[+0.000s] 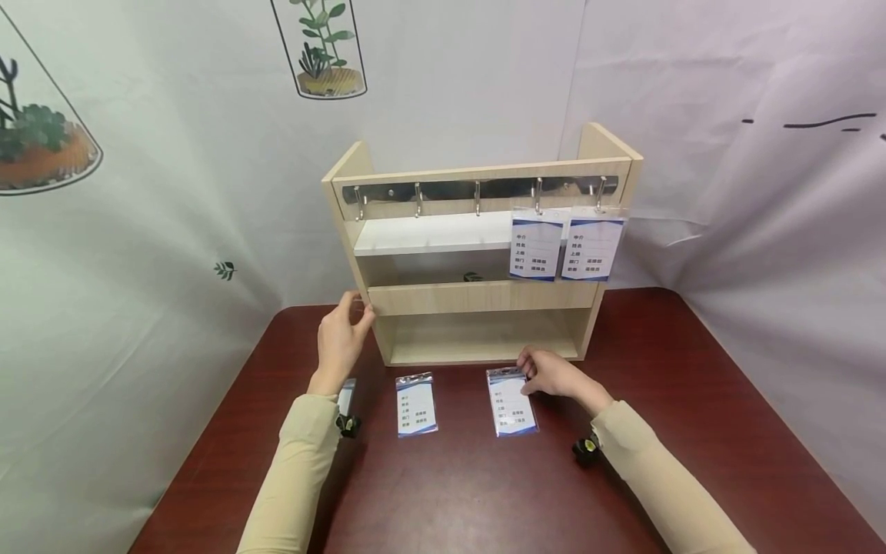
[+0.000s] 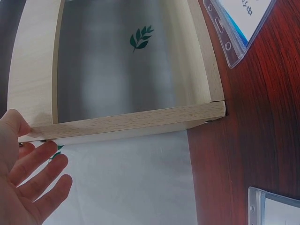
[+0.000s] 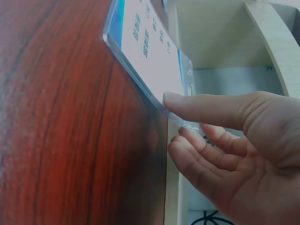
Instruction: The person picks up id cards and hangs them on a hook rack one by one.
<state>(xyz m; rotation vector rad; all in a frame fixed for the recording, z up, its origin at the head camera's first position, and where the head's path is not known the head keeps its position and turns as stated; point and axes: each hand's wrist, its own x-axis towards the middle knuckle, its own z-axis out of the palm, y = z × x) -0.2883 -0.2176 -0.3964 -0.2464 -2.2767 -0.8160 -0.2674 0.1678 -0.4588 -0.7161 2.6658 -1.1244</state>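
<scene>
In the head view my left hand (image 1: 339,340) is at the left side panel of a small wooden shelf (image 1: 484,298). The left wrist view shows its thumb on the panel's front edge and the fingers behind, pinching it. My right hand (image 1: 557,375) pinches the upper right edge of a clear-sleeved name badge (image 1: 511,404); in the right wrist view the thumb (image 3: 201,108) lies on its face, fingertips underneath. That badge tilts up from the tabletop there. Two similar badges, one (image 1: 536,248) beside the other (image 1: 592,248), hang from the shelf's right-hand hooks.
A metal hook rail (image 1: 446,191) spans the shelf's top front, its three left hooks bare. Another badge (image 1: 417,408) lies flat on the dark red table (image 1: 443,492). Further left, my forearm partly hides one more badge (image 1: 348,394). Printed fabric (image 1: 173,231) hangs behind.
</scene>
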